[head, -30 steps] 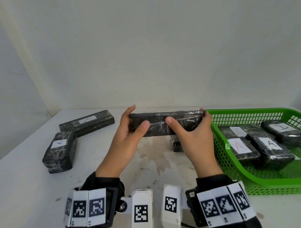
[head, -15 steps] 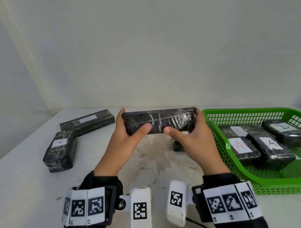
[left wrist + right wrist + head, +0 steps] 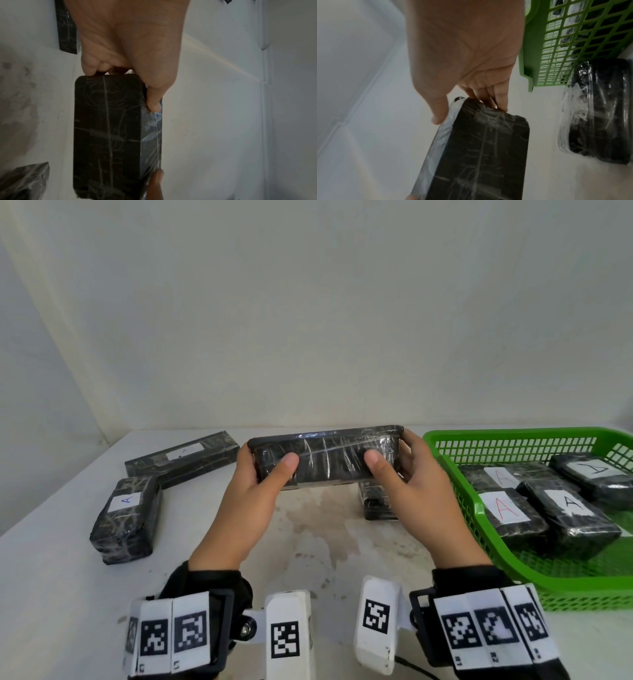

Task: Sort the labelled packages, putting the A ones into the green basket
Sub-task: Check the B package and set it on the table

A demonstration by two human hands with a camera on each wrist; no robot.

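Head view: left hand [image 3: 251, 505] and right hand [image 3: 419, 494] are holding a black wrapped package [image 3: 327, 453] by its ends above the desk [image 3: 51, 594], beside the green basket [image 3: 513, 440]. Left wrist view: left grip is pinching the package end. Right wrist view: right grip is clasping the other end.

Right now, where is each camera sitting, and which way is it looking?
Head: worn on the head, looking forward and down at the table, green basket and held package; shows left hand, right hand and both wrist bands.
Left wrist: on the left wrist, looking along the left hand at the package.
Right wrist: on the right wrist, looking along the right hand at the package and basket.
Shared: all three show the held package.
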